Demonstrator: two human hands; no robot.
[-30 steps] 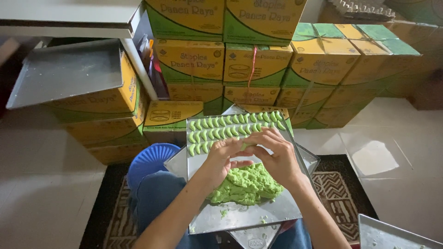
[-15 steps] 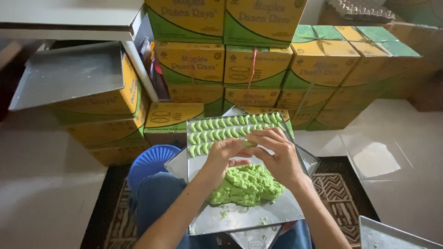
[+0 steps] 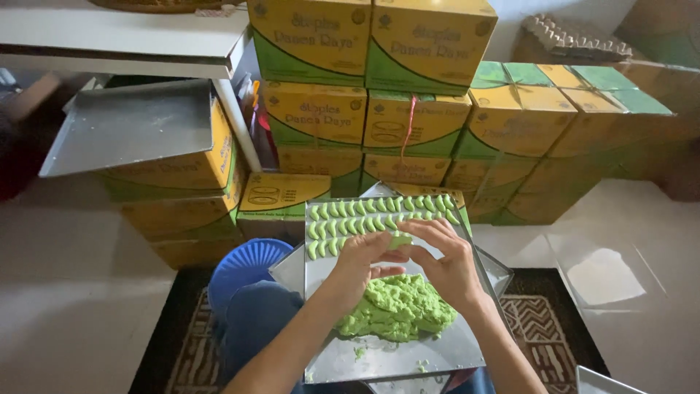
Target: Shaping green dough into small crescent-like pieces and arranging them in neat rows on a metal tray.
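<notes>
Both hands are up over the metal tray [image 3: 467, 350] on the person's lap: left hand [image 3: 362, 260] and right hand [image 3: 445, 259] pinch a small bit of green dough [image 3: 399, 241] between their fingertips. The big dough lump [image 3: 397, 306] sits just below them, rows of shaped green pieces [image 3: 364, 217] fill the tray's far end, and yellow boxes [image 3: 321, 117] are stacked behind.

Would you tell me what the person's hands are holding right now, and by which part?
A small piece of green dough, pinched between the fingertips of the left hand and right hand, one at each end, above the metal tray.
</notes>
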